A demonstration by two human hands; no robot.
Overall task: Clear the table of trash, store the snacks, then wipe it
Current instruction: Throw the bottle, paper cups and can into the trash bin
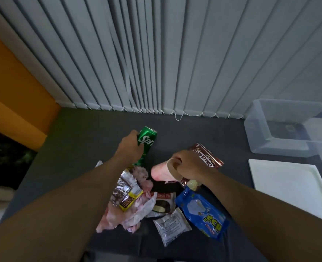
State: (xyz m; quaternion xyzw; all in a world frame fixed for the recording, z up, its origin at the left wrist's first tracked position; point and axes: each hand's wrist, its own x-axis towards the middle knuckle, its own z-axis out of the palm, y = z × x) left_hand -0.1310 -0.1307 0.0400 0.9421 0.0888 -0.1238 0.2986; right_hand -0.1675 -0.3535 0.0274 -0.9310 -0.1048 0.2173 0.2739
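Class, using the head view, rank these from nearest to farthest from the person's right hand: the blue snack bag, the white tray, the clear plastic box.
1. Blue snack bag: just below the right hand, toward the viewer.
2. White tray: out to the right.
3. Clear plastic box: far right, at the back.

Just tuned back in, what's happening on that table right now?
A person is clearing a dark table. The left hand grips a green Sprite can, and the right hand holds a pink paper cup lying on its side. Snack packets and crumpled wrappers are piled between the arms. A clear plastic bin and its white lid sit to the right.
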